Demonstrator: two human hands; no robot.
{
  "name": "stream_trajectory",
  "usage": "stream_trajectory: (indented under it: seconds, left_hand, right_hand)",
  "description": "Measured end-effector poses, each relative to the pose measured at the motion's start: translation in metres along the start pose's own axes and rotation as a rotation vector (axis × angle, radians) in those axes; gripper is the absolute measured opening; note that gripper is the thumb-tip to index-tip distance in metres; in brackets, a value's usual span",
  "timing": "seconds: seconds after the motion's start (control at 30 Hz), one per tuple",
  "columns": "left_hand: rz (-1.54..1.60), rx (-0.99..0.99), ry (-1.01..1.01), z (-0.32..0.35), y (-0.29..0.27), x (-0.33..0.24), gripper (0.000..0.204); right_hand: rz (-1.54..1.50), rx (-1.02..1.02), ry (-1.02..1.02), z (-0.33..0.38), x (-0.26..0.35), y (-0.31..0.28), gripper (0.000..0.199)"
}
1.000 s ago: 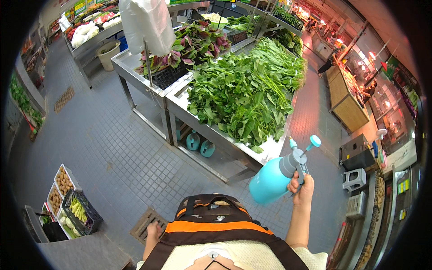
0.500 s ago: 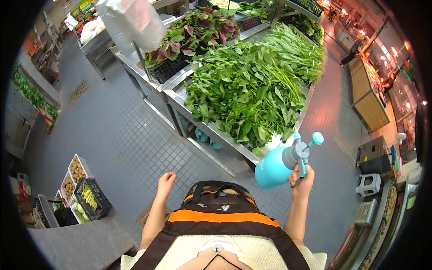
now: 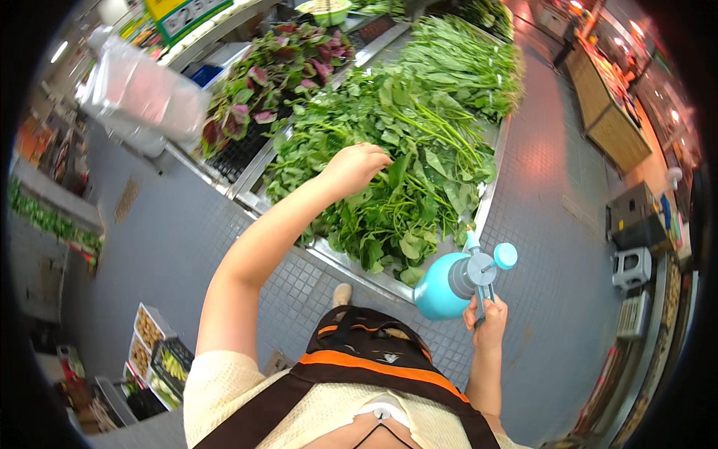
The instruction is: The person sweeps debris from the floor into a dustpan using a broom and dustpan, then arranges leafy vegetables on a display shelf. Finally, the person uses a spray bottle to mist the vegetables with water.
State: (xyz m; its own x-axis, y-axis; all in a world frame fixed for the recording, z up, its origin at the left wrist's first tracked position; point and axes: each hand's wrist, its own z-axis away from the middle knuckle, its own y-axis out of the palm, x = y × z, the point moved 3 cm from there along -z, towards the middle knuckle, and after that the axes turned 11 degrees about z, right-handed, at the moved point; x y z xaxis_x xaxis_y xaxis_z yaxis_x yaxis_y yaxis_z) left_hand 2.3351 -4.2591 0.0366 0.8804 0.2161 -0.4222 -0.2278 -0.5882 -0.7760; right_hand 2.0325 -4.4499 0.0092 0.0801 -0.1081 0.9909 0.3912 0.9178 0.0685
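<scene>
My right hand [image 3: 490,322] is closed round the handle of a turquoise pump spray bottle [image 3: 441,286] with a grey collar. The bottle is held just off the near right corner of a metal stall tray [image 3: 490,191], nozzle toward the greens. Reaching far forward, my left hand [image 3: 354,166] is over a heap of leafy greens [image 3: 430,146] that fills the tray. Its fingers are curled together at a broad green leaf [image 3: 397,172], which seems pinched at the fingertips; the fingertips are partly hidden.
Red-and-green leaves [image 3: 258,86] lie in a black crate left of the greens. A roll of clear plastic bags [image 3: 146,90] hangs at the stall's left corner. Crates of potatoes [image 3: 149,327] stand low at left. At right are a stool [image 3: 632,267] and a wooden counter [image 3: 609,112].
My left hand has risen from beside my waist bag onto the greens and closed at a leaf. The stall is nearer. My right hand still holds the spray bottle, slightly lower.
</scene>
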Motion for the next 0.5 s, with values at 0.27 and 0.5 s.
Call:
stream_trajectory:
  seconds: [0.27, 0.5]
  left_hand:
    - [-0.237, 0.75, -0.165, -0.077, 0.16, 0.061, 0.026]
    - [-0.493, 0.658, -0.249, -0.053, 0.185, 0.053, 0.048]
  right_hand:
    - [0.072, -0.157, -0.044, 0.004, -0.003, 0.002, 0.039]
    - [0.072, -0.262, -0.062, 0.006, 0.0, 0.012, 0.041]
